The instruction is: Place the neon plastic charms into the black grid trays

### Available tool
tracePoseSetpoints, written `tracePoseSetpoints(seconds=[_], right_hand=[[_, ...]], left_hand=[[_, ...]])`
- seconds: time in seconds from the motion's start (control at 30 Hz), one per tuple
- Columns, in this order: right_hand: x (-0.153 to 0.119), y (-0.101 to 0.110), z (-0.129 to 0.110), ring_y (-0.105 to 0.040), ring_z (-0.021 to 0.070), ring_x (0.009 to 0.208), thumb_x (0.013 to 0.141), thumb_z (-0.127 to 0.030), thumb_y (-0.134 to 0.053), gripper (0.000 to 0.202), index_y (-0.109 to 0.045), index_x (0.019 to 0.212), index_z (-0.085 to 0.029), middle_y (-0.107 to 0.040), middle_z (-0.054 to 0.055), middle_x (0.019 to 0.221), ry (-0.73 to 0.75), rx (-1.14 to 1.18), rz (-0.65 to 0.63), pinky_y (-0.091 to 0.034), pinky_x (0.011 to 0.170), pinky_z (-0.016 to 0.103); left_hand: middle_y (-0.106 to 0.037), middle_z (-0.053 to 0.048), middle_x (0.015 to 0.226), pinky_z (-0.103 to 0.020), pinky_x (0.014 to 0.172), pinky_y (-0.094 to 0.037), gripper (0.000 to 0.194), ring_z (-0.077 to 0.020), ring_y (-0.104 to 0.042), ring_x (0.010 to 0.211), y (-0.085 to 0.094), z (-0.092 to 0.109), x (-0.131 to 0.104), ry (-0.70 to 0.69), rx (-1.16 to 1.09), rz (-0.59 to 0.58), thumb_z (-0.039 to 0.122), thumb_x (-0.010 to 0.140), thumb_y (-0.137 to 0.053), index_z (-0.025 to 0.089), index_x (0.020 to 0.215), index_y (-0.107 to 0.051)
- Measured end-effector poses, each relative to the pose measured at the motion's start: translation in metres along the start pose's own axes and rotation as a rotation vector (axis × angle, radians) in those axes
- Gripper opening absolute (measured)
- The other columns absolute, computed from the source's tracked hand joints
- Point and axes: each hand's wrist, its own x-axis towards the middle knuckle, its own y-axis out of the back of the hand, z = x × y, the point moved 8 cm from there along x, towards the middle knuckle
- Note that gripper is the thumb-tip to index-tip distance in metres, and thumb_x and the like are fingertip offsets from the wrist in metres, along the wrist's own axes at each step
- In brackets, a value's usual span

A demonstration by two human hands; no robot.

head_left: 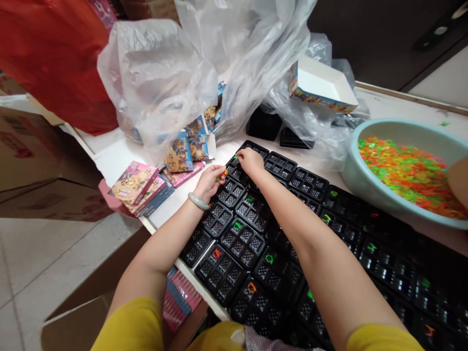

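Observation:
Rows of black plastic trays (243, 243) with small square compartments cover the table; several have one green or orange piece in a corner compartment, such as a green piece (237, 225) and an orange piece (216, 253). My left hand (211, 181), with a pale bangle at the wrist, is curled around small orange and green pieces beside the trays' left edge. Over a tray at the far end, my right hand (249, 160) pinches a small green piece at its fingertips. A light blue basin (383, 195) on the right holds many orange, green and yellow pieces (405, 170).
Pink boxes (135, 183) and blue printed boxes (179, 153) lie left of the trays. Clear plastic bags (157, 73) rise behind them. An open box lid (321, 85) rests at the back. Cardboard boxes (40, 165) and a red bag (54, 63) are at left.

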Motion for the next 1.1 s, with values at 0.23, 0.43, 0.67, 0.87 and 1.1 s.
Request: tracePoseSetpoints(seconds=[0.23,0.43,0.67,0.87,1.1], right_hand=[[-0.015,-0.011,-0.011,-0.063,0.0168,0.082,0.081,-0.027,-0.064,0.014,-0.070,0.090,-0.019,-0.070,0.003,0.087,0.126,0.419,-0.038,-0.049,0.079,0.030],[-0.001,-0.003,0.022,-0.063,0.0150,0.079,0.080,-0.021,-0.060,0.013,-0.068,0.089,-0.018,-0.070,0.002,0.088,0.004,0.584,0.077,-0.051,0.079,0.031],[0.062,0.022,0.050,-0.063,0.0271,0.099,0.085,-0.015,-0.054,0.024,-0.073,0.098,-0.018,-0.068,0.013,0.105,-0.006,0.027,0.096,-0.047,0.089,0.040],[0.042,0.026,0.041,-0.063,0.0229,0.101,0.087,-0.017,-0.055,0.024,-0.072,0.104,-0.018,-0.069,0.009,0.107,0.076,0.208,0.061,-0.047,0.092,0.036],[-0.037,0.018,0.052,-0.061,0.0130,0.070,0.075,-0.029,-0.068,0.014,-0.068,0.084,-0.018,-0.068,-0.001,0.076,0.032,0.709,-0.016,-0.049,0.072,0.028]], left_hand=[[-0.052,0.005,0.052,-0.015,0.042,-0.032,0.021,-0.0037,-0.046,0.043,-0.011,0.004,0.029,-0.051,0.057,0.012,0.010,0.065,-0.074,0.014,0.069,-0.054],[-0.058,0.000,0.059,-0.015,0.044,-0.035,0.014,-0.0050,-0.051,0.047,-0.044,-0.001,0.045,0.010,-0.056,-0.016,0.019,0.080,-0.066,0.012,0.075,-0.055],[-0.065,-0.004,0.069,-0.015,0.045,-0.038,0.014,-0.0072,-0.056,0.051,-0.052,-0.003,0.042,0.085,-0.054,-0.022,0.001,0.078,-0.050,0.012,0.086,-0.054],[-0.063,-0.002,0.066,-0.012,0.031,-0.014,0.008,-0.0007,-0.038,0.037,-0.059,-0.006,0.038,0.146,0.091,-0.132,0.015,0.083,-0.061,0.012,0.080,-0.054],[-0.052,0.004,0.049,-0.013,0.031,-0.013,0.030,0.0008,-0.028,0.029,-0.092,-0.026,0.027,0.139,0.244,-0.317,0.033,0.078,-0.071,0.014,0.069,-0.050]])
